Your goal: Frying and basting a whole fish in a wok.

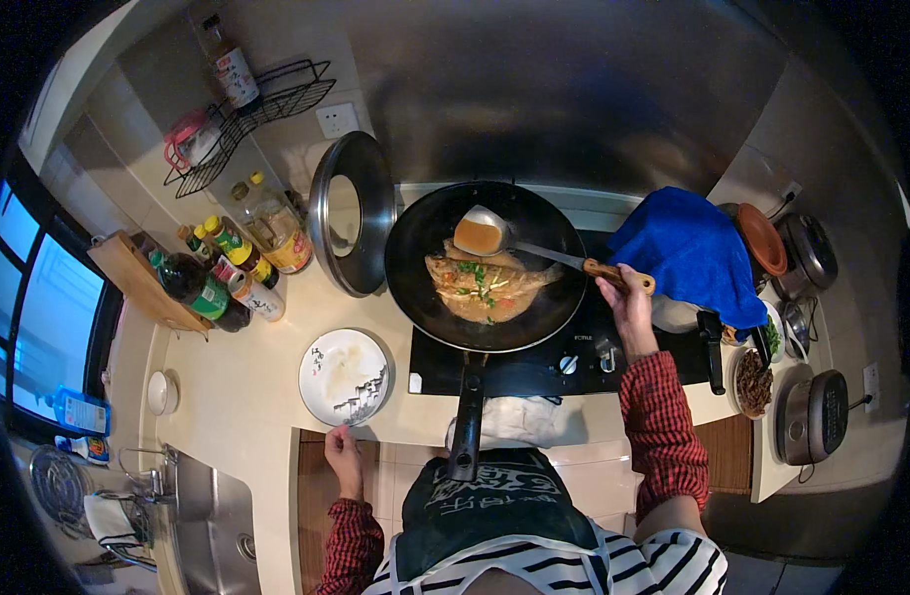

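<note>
My right hand (pixel 627 306) grips the wooden handle of a metal wok ladle (pixel 548 253). Brown sauce (pixel 478 236) fills the ladle's bowl, which is over the far left part of a black wok (pixel 410 297). A whole fish (pixel 518 279), topped with chopped green herbs, lies in brown sauce in the wok. My left hand (pixel 343 455), its fingers curled and nothing visible in them, is at the counter's front edge, close to the near rim of a white plate (pixel 343 364). Whether it touches the rim is unclear. Traces of sauce mark the plate.
The wok sits on a black gas stove (pixel 455 375), its handle (pixel 466 416) pointing towards me. A domed lid (pixel 324 216) leans behind the plate, near several bottles (pixel 235 245). Right of the wok, a blue cloth (pixel 678 245) covers something beside a black pan handle (pixel 711 349). A sink (pixel 209 513) is at left.
</note>
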The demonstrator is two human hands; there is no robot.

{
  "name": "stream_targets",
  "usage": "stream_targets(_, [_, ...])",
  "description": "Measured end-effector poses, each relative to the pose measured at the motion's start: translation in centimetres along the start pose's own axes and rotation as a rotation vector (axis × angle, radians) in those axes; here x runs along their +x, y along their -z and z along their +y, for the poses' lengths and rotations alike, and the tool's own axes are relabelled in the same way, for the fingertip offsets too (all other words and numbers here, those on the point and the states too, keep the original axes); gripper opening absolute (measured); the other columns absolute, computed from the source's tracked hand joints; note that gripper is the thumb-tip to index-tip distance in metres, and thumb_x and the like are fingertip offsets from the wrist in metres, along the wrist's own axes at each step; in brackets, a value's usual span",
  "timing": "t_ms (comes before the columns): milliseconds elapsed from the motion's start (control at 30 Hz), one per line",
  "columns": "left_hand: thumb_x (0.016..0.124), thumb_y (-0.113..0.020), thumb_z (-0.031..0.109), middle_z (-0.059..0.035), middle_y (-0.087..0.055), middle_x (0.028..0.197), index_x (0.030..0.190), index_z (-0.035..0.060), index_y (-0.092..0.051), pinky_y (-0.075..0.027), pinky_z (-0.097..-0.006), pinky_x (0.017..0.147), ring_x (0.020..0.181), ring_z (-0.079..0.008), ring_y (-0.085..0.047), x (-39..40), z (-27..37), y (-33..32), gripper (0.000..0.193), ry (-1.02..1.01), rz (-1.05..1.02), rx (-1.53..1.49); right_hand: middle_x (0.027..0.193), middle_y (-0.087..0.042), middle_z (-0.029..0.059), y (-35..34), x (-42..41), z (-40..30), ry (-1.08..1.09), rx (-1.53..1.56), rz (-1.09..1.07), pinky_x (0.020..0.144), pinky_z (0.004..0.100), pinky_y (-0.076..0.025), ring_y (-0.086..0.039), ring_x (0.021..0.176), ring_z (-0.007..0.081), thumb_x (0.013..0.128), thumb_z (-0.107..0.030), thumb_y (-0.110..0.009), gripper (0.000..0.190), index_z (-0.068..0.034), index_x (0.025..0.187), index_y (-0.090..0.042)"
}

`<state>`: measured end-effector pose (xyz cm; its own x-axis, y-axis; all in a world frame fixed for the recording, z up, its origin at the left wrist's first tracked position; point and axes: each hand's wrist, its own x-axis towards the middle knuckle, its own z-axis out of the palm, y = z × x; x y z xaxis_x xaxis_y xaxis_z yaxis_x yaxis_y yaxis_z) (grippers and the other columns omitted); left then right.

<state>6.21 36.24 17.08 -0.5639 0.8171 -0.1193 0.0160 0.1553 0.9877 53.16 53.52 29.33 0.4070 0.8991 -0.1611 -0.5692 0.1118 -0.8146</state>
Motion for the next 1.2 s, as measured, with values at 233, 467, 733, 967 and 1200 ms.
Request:
stream_targets(233, [0.08,-0.043,0.003,0.0029,-0.042,0.058,0.085,0.0033,-0.048,-0.031,-0.0175,0.04,0.045,-0.0039,-0.037,0.3,0.7,0.2,0.007,-0.04,0.005,0.026,0.083,-0.056,0.0112,0.4,-4.3,-9.0,0.341,-0.425,-0.179,0.058,0.0269,-0.051,-0.06,0.069,0.0237,0.078,-0.011,-0.055,0.017,0.001,0.089,-0.052])
stream_targets(467, [0.079,-0.042,0.001,0.003,-0.041,0.058,0.085,0.004,-0.048,-0.029,-0.0174,0.04,0.045,-0.0037,-0.036,1.0,1.5,-1.3,0.008,-0.129,-0.049,0.09,0.082,-0.055,0.0061,-0.3,-3.9,-8.8,0.524,-0.552,-0.174,0.064,0.0274,-0.051,-0.056,0.067,0.0148,0.076,-0.008,-0.058,0.016,0.003,0.087,-0.053])
stream_targets(733, [0.078,-0.042,0.0,0.0032,-0.041,0.057,0.083,0.0032,-0.048,-0.029,-0.0177,0.04,0.045,-0.0039,-0.036,1.1,1.7,-0.8,0.009,-0.035,-0.037,0.004,0.079,-0.055,0.0094,-2.1,-0.6,-1.0,0.191,-0.225,0.071,0.053,0.0273,-0.051,-0.059,0.062,0.0226,0.077,-0.017,-0.057,0.023,-0.001,0.092,-0.051])
stream_targets(967, [0.08,-0.043,0.003,0.0028,-0.042,0.057,0.084,0.0025,-0.048,-0.031,-0.0171,0.041,0.044,-0.0043,-0.037,1.2,-0.3,1.0,0.007,-0.025,0.01,-0.029,0.081,-0.056,0.0115,-5.2,-0.9,0.2,0.141,-0.154,-0.014,0.054,0.0278,-0.051,-0.06,0.062,0.0244,0.077,-0.016,-0.056,0.022,-0.001,0.092,-0.051])
stream_targets(1200, [0.081,-0.044,0.003,0.0025,-0.042,0.058,0.084,0.0031,-0.048,-0.031,-0.0169,0.04,0.045,-0.0039,-0.036,0.8,0.0,1.0,0.006,-0.012,0.013,0.02,0.075,-0.057,0.0064,-4.2,-0.5,-4.8,0.613,-0.714,-0.118,0.052,0.0224,-0.049,-0.058,0.061,0.0156,0.077,-0.013,-0.056,0.014,-0.001,0.084,-0.055])
